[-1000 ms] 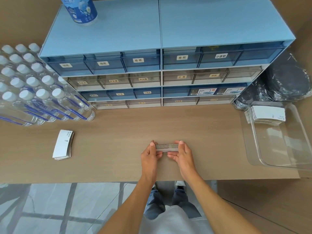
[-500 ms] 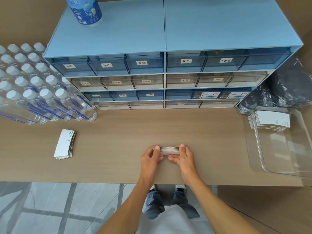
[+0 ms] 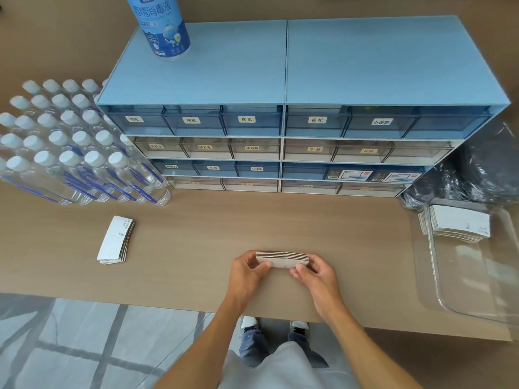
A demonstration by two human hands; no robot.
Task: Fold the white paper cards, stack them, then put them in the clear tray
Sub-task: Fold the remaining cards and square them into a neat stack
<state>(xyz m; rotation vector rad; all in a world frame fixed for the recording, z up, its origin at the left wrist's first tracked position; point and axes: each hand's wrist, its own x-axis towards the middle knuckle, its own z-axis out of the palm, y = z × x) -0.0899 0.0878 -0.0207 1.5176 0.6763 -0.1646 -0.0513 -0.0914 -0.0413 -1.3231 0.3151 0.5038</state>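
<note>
A small stack of folded white cards (image 3: 281,259) stands on its edge on the brown table, near the front middle. My left hand (image 3: 247,272) grips its left end and my right hand (image 3: 314,273) grips its right end. Another pile of white cards (image 3: 115,240) lies flat at the left of the table. The clear tray (image 3: 471,279) sits at the right edge, and a stack of folded cards (image 3: 457,227) rests in its far end.
A blue drawer cabinet (image 3: 283,141) fills the back of the table, with a blue canister (image 3: 164,26) on top. Several water bottles (image 3: 73,147) are packed at the left. Black plastic bags (image 3: 477,175) lie behind the tray.
The stack has tilted a little toward me in both hands, so its near white face now shows. The camera has tipped forward.
</note>
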